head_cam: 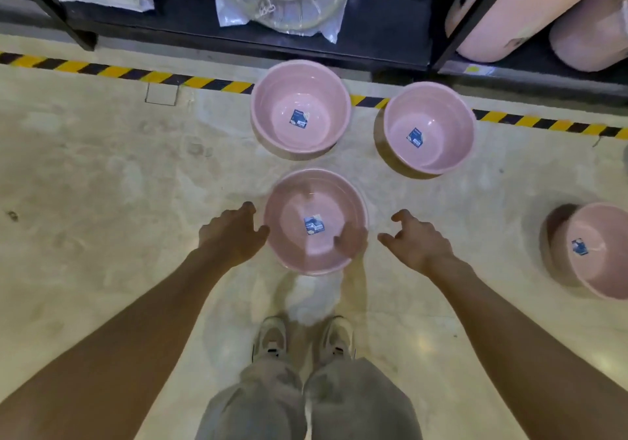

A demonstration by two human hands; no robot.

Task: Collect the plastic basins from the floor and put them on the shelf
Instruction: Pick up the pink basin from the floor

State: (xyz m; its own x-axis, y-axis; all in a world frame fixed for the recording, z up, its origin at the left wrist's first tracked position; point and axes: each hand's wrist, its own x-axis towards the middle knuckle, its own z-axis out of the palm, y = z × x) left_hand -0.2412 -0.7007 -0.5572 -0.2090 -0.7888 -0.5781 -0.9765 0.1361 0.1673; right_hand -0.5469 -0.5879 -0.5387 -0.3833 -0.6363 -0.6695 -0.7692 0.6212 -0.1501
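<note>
Head view: four pink plastic basins sit on the pale floor (102, 168), each round, glossy and open side up, with a small blue label stuck inside. The near basin (314, 221) lies just ahead of the person's shoes (304, 337). The left hand (231, 234) and right hand (416, 241) flank it, fingers spread, grasping nothing. Two basins (300, 108) (429, 128) rest by the striped tape (204, 81), near the shelf (390, 15); a fourth (593, 251) lies off right.
</note>
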